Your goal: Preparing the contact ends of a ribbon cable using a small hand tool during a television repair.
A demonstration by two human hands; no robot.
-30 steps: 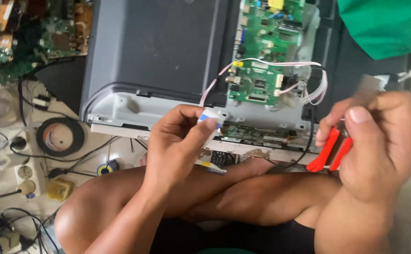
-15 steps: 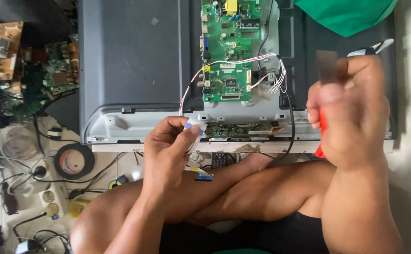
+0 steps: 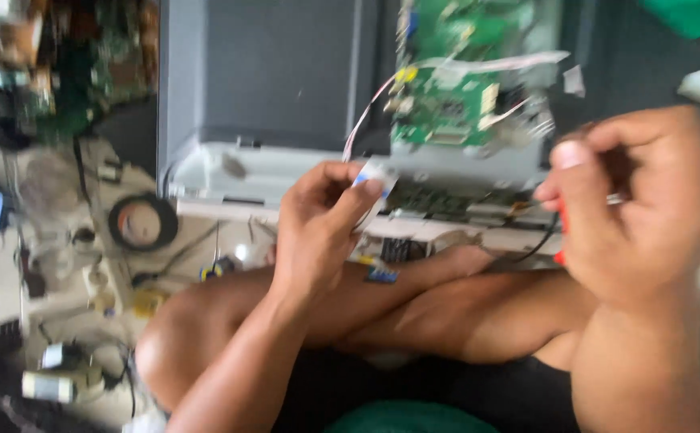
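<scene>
Here, a small white flat piece (image 3: pixel 372 178) with a blue end is pinched between the fingertips of the left hand (image 3: pixel 318 232), just near of the grey metal chassis (image 3: pixel 278 88). A red-handled tool (image 3: pixel 560 232) is gripped in the closed right hand (image 3: pixel 639 208); its tip is blurred. A green circuit board (image 3: pixel 454 104) with thin wires lies far of both hands. A black tape roll (image 3: pixel 143 223) lies left among loose cables; crossed legs (image 3: pixel 446 313) crowd the near side.
</scene>
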